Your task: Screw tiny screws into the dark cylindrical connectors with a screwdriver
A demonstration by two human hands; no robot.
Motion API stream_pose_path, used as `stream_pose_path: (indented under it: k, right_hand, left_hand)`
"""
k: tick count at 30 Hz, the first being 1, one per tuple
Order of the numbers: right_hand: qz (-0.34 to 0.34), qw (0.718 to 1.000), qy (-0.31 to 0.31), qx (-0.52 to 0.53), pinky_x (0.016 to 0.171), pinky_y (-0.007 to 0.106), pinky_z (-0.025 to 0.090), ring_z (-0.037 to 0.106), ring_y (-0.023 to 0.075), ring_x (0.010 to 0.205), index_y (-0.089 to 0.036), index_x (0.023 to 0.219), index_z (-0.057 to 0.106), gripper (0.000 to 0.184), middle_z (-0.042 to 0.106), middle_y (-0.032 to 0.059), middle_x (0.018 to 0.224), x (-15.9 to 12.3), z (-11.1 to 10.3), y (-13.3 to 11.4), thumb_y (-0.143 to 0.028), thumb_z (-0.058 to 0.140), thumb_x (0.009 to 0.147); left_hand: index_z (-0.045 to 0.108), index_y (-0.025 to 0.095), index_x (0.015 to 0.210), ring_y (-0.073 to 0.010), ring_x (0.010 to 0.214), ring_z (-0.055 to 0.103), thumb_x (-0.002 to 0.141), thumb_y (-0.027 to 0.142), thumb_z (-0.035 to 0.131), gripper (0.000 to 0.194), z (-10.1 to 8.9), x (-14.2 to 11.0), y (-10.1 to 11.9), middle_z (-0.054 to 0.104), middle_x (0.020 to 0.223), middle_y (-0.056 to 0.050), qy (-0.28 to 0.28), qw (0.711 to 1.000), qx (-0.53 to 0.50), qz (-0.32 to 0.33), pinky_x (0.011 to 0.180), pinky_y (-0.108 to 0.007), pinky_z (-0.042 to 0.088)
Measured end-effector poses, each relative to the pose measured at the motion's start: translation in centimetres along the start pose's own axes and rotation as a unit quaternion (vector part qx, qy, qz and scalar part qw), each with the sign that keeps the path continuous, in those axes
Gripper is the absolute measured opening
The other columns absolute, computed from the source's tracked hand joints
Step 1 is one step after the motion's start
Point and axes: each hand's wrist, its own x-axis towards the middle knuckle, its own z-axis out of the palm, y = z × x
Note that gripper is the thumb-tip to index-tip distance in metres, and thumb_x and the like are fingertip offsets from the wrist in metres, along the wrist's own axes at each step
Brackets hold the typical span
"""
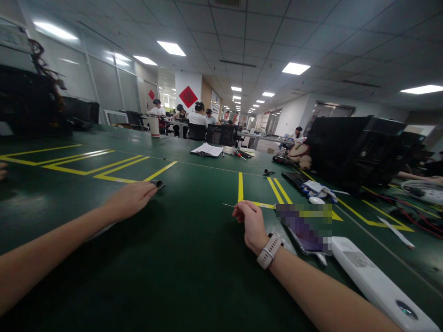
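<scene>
My left hand (131, 199) rests on the green table (194, 249), fingers closed around a small dark cylindrical object (158, 184) whose metal end pokes out past the fingertips. My right hand (249, 222), with a pale watch (270, 250) on the wrist, is pinched on a thin wire-like rod (229, 205) that points left just above the table. A phone (304, 233) lies directly right of that hand.
A long white device (377, 286) lies at the near right. A large black case (356, 150), gloves (318, 189), a white mouse (316, 200) and cables (415, 212) crowd the right side. A clipboard (206, 150) and a cup (154, 125) stand farther back. People sit at distant desks.
</scene>
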Motion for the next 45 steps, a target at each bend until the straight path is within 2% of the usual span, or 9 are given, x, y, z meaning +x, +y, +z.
stream_pose_path:
  k: [5, 9, 13, 20, 26, 34, 37, 40, 45]
  right_hand:
    - [-0.003, 1.0, 0.005, 0.001, 0.048, 0.024, 0.033, 0.046, 0.0105, 0.048, -0.017, 0.055, 0.058, 0.012, 0.054, -0.003, 0.048, 0.1, 0.1, 0.2, -0.023, 0.057, 0.065]
    - [-0.004, 1.0, 0.002, 0.0, 0.048, 0.024, 0.033, 0.046, 0.0105, 0.048, -0.017, 0.056, 0.058, 0.012, 0.054, -0.0031, 0.049, 0.1, 0.0, 0.2, -0.022, 0.056, 0.066]
    - [-0.004, 1.0, 0.0, -0.003, 0.049, 0.024, 0.034, 0.047, 0.011, 0.049, -0.017, 0.056, 0.058, 0.012, 0.055, -0.0027, 0.05, 0.1, 0.0, 0.2, -0.023, 0.056, 0.066]
    - [-0.008, 1.0, -0.002, -0.005, 0.048, 0.024, 0.034, 0.047, 0.0112, 0.049, -0.018, 0.055, 0.059, 0.013, 0.055, -0.0024, 0.051, 0.2, -0.1, 0.4, -0.023, 0.055, 0.067]
    - [-0.011, 1.0, 0.014, -0.002, 0.047, 0.024, 0.032, 0.045, 0.0109, 0.047, -0.018, 0.053, 0.058, 0.013, 0.054, -0.0027, 0.048, 0.3, 0.1, 0.3, -0.022, 0.056, 0.065]
    - [-0.02, 0.999, 0.041, 0.008, 0.046, 0.024, 0.031, 0.043, 0.01, 0.045, -0.017, 0.053, 0.056, 0.012, 0.052, -0.0036, 0.047, 0.3, 0.3, 0.1, -0.022, 0.055, 0.064]
    - [-0.03, 0.998, 0.052, 0.01, 0.046, 0.023, 0.031, 0.043, 0.0099, 0.046, -0.018, 0.056, 0.055, 0.012, 0.053, -0.0039, 0.049, 0.3, 0.3, 0.1, -0.025, 0.055, 0.065]
    - [-0.035, 0.998, 0.044, 0.001, 0.048, 0.024, 0.034, 0.046, 0.0107, 0.049, -0.018, 0.06, 0.058, 0.009, 0.056, -0.0032, 0.052, 0.4, 0.3, 0.2, -0.025, 0.058, 0.065]
    - [-0.038, 0.999, 0.02, -0.018, 0.059, 0.025, 0.04, 0.054, 0.0129, 0.06, -0.017, 0.067, 0.064, 0.011, 0.063, -0.0021, 0.062, 0.3, 0.2, 0.4, -0.017, 0.067, 0.057]
  left_hand:
    - [0.055, 0.012, 0.094, -0.0184, 0.081, 0.053, 0.093, 0.032, 0.026, 0.036, -1.4, -0.2, -1.2, 0.06, 0.085, -0.005, -0.018, 0.998, -0.032, -0.054, 0.071, -0.025, 0.037]
    - [0.057, 0.013, 0.098, -0.0182, 0.082, 0.054, 0.091, 0.038, 0.033, 0.035, -1.3, -0.3, -1.7, 0.061, 0.088, -0.004, -0.057, 0.996, -0.059, -0.028, 0.073, -0.026, 0.037]
    - [0.058, 0.015, 0.092, -0.0192, 0.079, 0.054, 0.085, 0.038, 0.046, 0.027, -0.2, -0.5, -1.0, 0.06, 0.089, -0.005, -0.074, 0.996, -0.045, 0.001, 0.067, -0.025, 0.037]
    - [0.058, 0.015, 0.075, -0.0186, 0.07, 0.054, 0.086, 0.032, 0.039, 0.028, 0.5, -0.7, 1.0, 0.061, 0.074, -0.004, -0.047, 0.999, 0.012, 0.0, 0.061, -0.026, 0.035]
    - [0.058, 0.017, 0.07, -0.0198, 0.065, 0.056, 0.085, 0.036, 0.038, 0.031, 1.2, -0.2, 4.9, 0.061, 0.07, -0.005, -0.04, 0.999, 0.018, 0.023, 0.054, -0.027, 0.034]
    - [0.056, 0.018, 0.069, -0.0177, 0.065, 0.058, 0.082, 0.026, 0.041, 0.022, 2.6, 0.6, 14.9, 0.061, 0.07, -0.003, -0.011, 0.989, -0.028, 0.143, 0.057, -0.029, 0.041]
    - [0.056, 0.018, 0.072, -0.0177, 0.066, 0.058, 0.082, 0.024, 0.042, 0.018, 2.5, 0.4, 17.7, 0.061, 0.073, -0.003, -0.01, 0.981, -0.031, 0.189, 0.058, -0.03, 0.043]
    - [0.055, 0.018, 0.075, -0.0182, 0.068, 0.057, 0.083, 0.031, 0.045, 0.018, 2.0, 0.2, 18.5, 0.06, 0.079, -0.004, -0.028, 0.976, -0.046, 0.21, 0.058, -0.03, 0.044]
    - [0.056, 0.02, 0.095, -0.021, 0.084, 0.057, 0.072, 0.045, 0.062, 0.034, 0.4, 0.2, 17.0, 0.059, 0.094, -0.004, -0.106, 0.966, -0.114, 0.206, 0.07, -0.031, 0.046]
